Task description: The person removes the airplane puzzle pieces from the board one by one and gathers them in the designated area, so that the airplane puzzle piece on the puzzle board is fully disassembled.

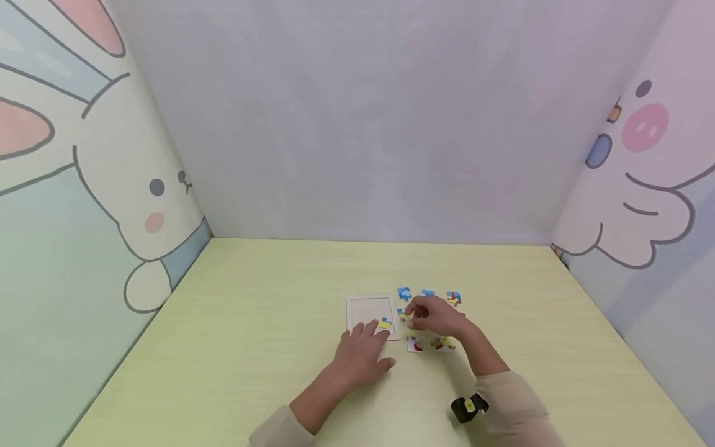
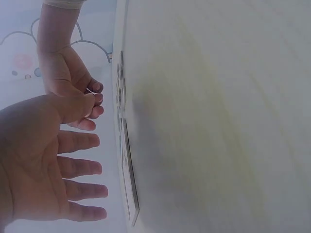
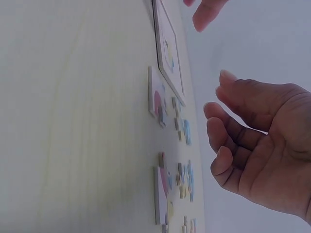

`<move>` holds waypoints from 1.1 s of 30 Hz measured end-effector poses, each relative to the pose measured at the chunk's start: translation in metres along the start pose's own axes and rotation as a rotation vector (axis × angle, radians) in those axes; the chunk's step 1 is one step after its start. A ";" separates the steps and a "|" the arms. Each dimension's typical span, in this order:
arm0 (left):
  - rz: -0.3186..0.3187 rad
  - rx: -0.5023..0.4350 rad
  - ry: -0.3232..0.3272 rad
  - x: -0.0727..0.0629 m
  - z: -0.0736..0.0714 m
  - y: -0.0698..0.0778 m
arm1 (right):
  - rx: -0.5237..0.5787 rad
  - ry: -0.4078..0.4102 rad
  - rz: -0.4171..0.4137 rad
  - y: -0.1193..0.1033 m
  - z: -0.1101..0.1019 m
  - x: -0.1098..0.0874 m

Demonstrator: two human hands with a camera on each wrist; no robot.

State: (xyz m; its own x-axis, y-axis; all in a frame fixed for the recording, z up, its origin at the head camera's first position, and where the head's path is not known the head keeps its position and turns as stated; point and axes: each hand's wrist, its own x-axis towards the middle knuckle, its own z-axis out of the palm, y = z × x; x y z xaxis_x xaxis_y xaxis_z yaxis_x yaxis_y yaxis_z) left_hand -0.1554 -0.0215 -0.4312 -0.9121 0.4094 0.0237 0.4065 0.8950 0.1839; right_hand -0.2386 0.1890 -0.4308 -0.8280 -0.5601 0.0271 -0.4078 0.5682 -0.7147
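Note:
A shallow square puzzle tray (image 1: 349, 310) lies mid-table, with one yellow-and-blue puzzle piece (image 1: 385, 323) in its lower right corner. My left hand (image 1: 360, 354) hovers at the tray's near edge, fingers straight and spread in the left wrist view. Over the loose pieces to the right is my right hand (image 1: 438, 315), its fingers loosely bent. In the right wrist view that hand (image 3: 262, 141) has its thumb apart from the fingers, and nothing shows between them. Around it lie a blue piece (image 1: 404, 293), a red-and-white piece (image 1: 414, 344) and several others, some partly hidden beneath the hand.
A black strap-like device (image 1: 469, 407) with a yellow mark is by the right sleeve. Pale walls with a cartoon rabbit (image 1: 134, 198) at left and a cartoon pig (image 1: 645, 127) at right enclose the table (image 1: 251, 298).

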 end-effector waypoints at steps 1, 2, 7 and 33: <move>0.003 0.008 0.006 0.000 0.000 -0.002 | 0.004 0.001 -0.006 -0.001 0.001 0.002; 0.006 0.020 0.017 0.000 0.001 -0.005 | 0.012 0.004 -0.009 -0.002 0.003 0.004; 0.002 0.068 0.069 0.001 0.004 -0.018 | 0.043 0.026 -0.005 -0.006 0.012 0.012; -0.135 0.009 0.002 0.024 0.013 -0.056 | 0.017 0.040 0.239 -0.013 0.045 0.044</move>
State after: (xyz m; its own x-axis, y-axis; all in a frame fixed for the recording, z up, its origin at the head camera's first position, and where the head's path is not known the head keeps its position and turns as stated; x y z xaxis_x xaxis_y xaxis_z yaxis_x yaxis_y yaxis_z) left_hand -0.1990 -0.0595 -0.4532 -0.9587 0.2843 0.0014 0.2801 0.9436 0.1766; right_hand -0.2525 0.1299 -0.4523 -0.9148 -0.3866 -0.1172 -0.1919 0.6713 -0.7159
